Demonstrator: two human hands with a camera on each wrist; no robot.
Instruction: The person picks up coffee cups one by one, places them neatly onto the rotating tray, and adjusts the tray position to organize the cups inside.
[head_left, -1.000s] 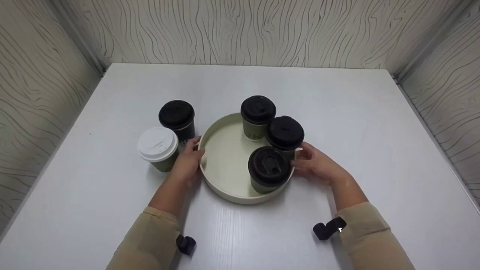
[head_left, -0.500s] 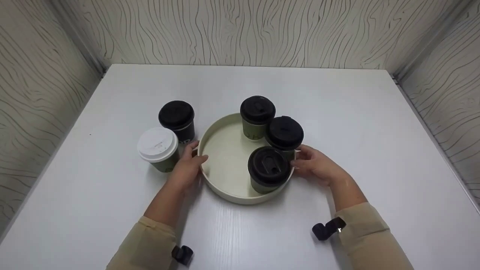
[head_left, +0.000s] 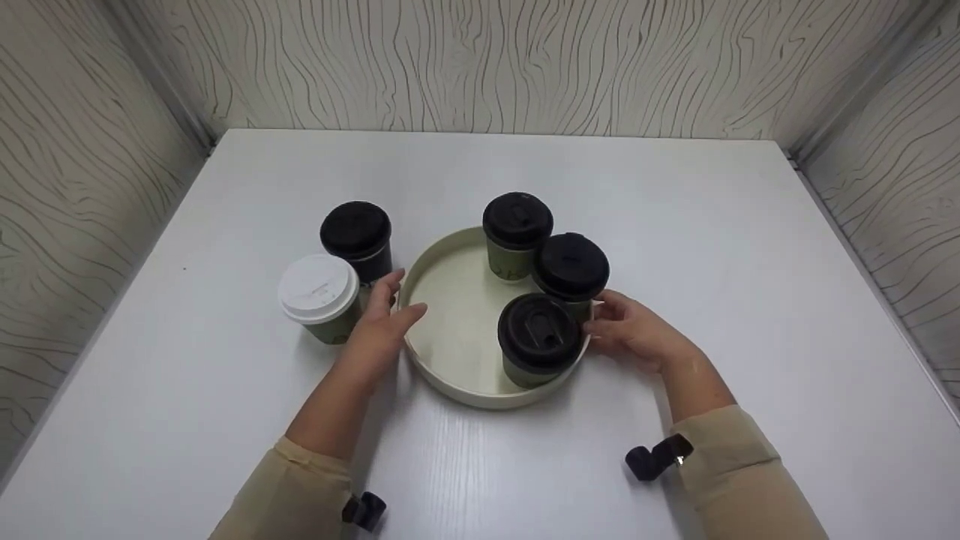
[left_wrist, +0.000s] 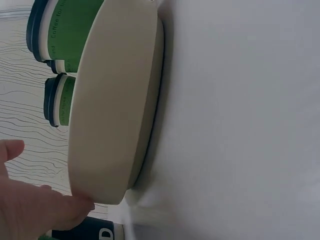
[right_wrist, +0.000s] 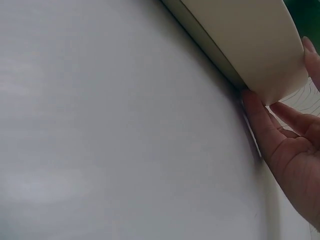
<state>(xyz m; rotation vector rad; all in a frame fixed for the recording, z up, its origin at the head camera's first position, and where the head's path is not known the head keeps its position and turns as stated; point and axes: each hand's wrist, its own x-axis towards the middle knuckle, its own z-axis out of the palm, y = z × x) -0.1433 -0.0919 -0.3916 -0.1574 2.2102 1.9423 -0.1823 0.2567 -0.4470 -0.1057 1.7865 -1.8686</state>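
A round pale-green tray point(head_left: 454, 322) lies on the table and bears three green paper cups with black lids: a back cup point(head_left: 517, 221), a right cup point(head_left: 571, 266) and a front cup point(head_left: 538, 334). At the tray's right edge my right hand point(head_left: 634, 330) grips it, thumb at the rim and other fingers against the outer wall and low edge, as the right wrist view shows. My left hand point(head_left: 375, 334) is at the left edge, thumb raised above the rim and apart from it; its fingers touch the outer wall point(left_wrist: 112, 115) in the left wrist view.
Left of the tray stand a green cup with a white lid point(head_left: 319, 292) and a dark cup with a black lid point(head_left: 356, 232), both close to my left hand. The white table point(head_left: 720, 225) is bounded by patterned panels point(head_left: 480, 67) behind and at the sides.
My left thumb has come off the tray's rim and spread away from the other fingers. My right hand, the tray and the cups stay where they were.
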